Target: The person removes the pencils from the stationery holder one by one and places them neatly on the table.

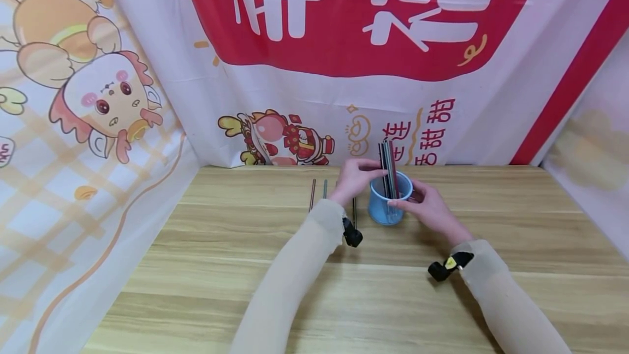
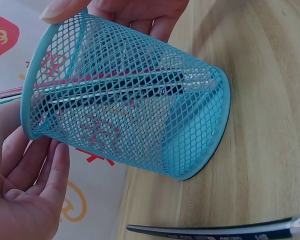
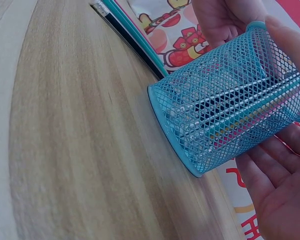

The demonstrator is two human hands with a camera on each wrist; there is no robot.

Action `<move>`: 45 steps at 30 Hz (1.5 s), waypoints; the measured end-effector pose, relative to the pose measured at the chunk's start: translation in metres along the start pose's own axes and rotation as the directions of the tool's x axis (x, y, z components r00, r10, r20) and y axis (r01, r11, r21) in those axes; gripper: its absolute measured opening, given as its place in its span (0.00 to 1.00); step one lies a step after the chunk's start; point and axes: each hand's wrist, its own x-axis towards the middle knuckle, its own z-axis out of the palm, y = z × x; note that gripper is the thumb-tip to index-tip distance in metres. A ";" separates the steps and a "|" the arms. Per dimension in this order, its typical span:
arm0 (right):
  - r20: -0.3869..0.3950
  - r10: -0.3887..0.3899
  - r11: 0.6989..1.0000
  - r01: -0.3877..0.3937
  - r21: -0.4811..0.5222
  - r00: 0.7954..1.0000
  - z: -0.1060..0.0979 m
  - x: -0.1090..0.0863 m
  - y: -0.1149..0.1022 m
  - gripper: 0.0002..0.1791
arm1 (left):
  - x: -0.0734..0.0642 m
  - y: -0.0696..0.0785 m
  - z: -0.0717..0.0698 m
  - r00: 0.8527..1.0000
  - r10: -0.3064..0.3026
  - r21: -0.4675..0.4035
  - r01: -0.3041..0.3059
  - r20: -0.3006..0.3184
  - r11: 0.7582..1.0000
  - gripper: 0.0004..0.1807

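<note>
While reaching across a streaked tan wood-grain tabletop, grips an upright blue mesh cup near the back edge in the curled right hand, pinching slim dark-and-red pencils inside with the left hand. Has loose pencils lying leftward; farther back, faces white cloth printed red.

There were two black wrist cameras, one blue cup and at least three loose pencils; the pencils inside the cup were too bunched to count
</note>
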 end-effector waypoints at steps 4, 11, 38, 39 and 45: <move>-0.007 0.007 1.000 -0.007 -0.014 1.000 0.000 0.001 0.002 0.40 | 0.000 -0.002 -0.002 1.000 -0.009 -0.012 0.009 -0.008 1.000 0.16; -0.011 0.017 0.999 -0.017 -0.030 1.000 0.000 0.001 0.003 0.41 | -0.002 0.000 -0.006 0.999 -0.041 -0.059 0.040 -0.027 0.997 0.14; -0.013 0.028 1.000 -0.028 -0.013 1.000 0.001 -0.002 -0.002 0.42 | -0.002 0.024 -0.037 0.993 -0.014 -0.224 -0.013 -0.117 0.975 0.14; -0.014 0.029 1.000 -0.029 -0.012 0.999 0.001 -0.002 -0.002 0.42 | -0.002 0.026 -0.039 0.993 -0.005 -0.248 -0.024 -0.118 0.969 0.14; -0.007 0.030 1.000 -0.030 -0.006 1.000 0.000 -0.001 0.000 0.42 | -0.003 0.041 -0.055 0.990 0.021 -0.392 -0.075 -0.140 0.917 0.15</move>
